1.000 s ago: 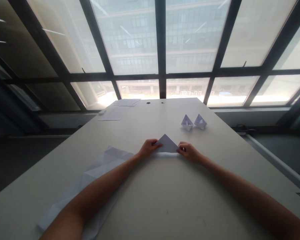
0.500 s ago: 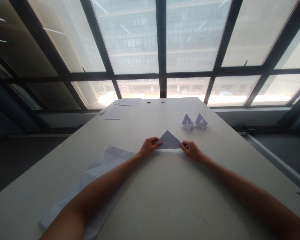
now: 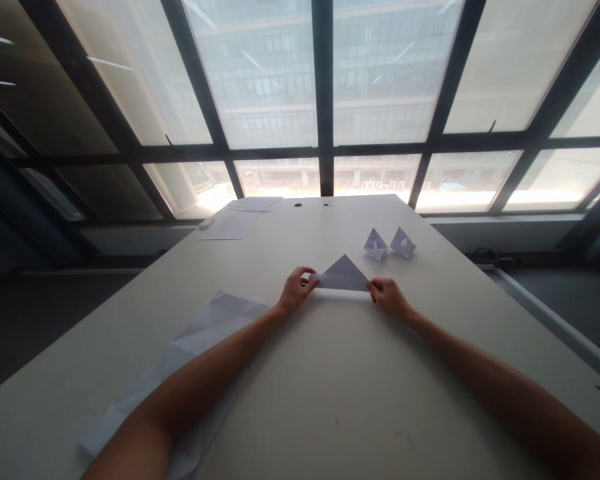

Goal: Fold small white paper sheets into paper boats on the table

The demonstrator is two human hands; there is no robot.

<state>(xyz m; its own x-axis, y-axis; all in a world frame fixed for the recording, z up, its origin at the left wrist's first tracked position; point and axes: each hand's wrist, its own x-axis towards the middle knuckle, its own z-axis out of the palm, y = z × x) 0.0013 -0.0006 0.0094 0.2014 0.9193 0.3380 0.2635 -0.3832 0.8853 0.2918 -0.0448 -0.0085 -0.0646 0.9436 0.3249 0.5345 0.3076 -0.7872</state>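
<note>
A folded sheet of paper (image 3: 345, 275), shaped like a triangle with its point away from me, is held up between my two hands just over the table. My left hand (image 3: 298, 288) pinches its left corner, where a narrow strip sticks out past the triangle. At the right corner, the fingers of my right hand (image 3: 387, 295) are closed on the paper. Beyond my right hand stand two folded paper boats, a left one (image 3: 376, 245) and a right one (image 3: 403, 243), side by side.
Creased white paper (image 3: 205, 340) lies under and beside my left forearm. Flat paper sheets (image 3: 225, 227) rest at the far left of the white table (image 3: 340, 373), with a small white object (image 3: 206, 225) at their edge. Large windows rise behind the table.
The folded paper has shifted slightly to the right and away from me. Its left strip now shows beside my left fingers, and my right hand has moved a little right.
</note>
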